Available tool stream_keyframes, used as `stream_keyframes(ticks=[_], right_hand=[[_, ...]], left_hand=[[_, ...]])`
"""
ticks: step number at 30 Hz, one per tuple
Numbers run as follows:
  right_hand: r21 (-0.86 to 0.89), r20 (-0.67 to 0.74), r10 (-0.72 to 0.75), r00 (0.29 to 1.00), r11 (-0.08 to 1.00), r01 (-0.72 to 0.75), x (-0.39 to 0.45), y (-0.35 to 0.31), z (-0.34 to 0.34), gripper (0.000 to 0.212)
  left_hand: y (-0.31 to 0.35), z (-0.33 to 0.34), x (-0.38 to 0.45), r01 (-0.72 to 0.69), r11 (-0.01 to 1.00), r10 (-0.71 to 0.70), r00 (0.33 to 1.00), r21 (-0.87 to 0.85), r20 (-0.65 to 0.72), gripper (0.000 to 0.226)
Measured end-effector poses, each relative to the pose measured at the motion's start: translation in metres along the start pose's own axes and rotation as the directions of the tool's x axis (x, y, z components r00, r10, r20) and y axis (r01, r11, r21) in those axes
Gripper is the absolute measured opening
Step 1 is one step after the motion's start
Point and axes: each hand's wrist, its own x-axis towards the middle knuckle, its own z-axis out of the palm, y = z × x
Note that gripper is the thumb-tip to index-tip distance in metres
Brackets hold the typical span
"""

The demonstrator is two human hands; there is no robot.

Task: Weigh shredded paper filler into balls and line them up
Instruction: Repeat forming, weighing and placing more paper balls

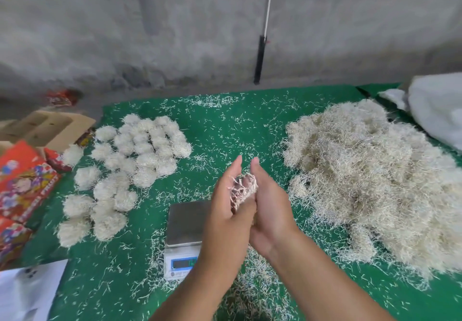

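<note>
My left hand (230, 203) and right hand (268, 200) are pressing palm to palm around a small wad of shredded paper (242, 189), fingers held nearly straight rather than curled, so the wad is being sandwiched, with strands poking out at the top. The hands are hovering just above the scale (186, 223), whose steel pan is lying bare at 7 o'clock from them; its display is too blurred for me to read. I am judging this to be the shaping step: rolling the palms evenly and tucking the stray ends in should be keeping the ball tight without shedding weight. At 3 o'clock the big loose heap of filler (370, 183) is waiting; at 9 to 10 o'clock the finished balls (130, 160) are sitting in rough rows on the green mat (225, 125), so the new one is belonging at the near end.
</note>
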Motion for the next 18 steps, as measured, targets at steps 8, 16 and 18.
stream_keyframes(ticks=[8,16,18], right_hand=[[-0.166,0.084,-0.183,0.979,0.967,0.195,0.008,-0.025,0.024,0.025],[-0.732,0.292,-0.505,0.812,0.428,0.530,0.009,-0.010,0.016,0.044],[-0.877,0.348,-0.538,0.768,0.101,0.469,0.012,-0.006,0.012,0.058]], left_hand=[[0.024,-0.011,0.010,0.388,0.559,-0.280,0.920,-0.733,0.274,0.020],[0.045,-0.012,0.044,0.561,0.483,-0.558,0.789,-0.672,0.258,0.055],[0.049,-0.009,0.046,0.539,0.521,-0.567,0.798,-0.662,0.204,0.047]])
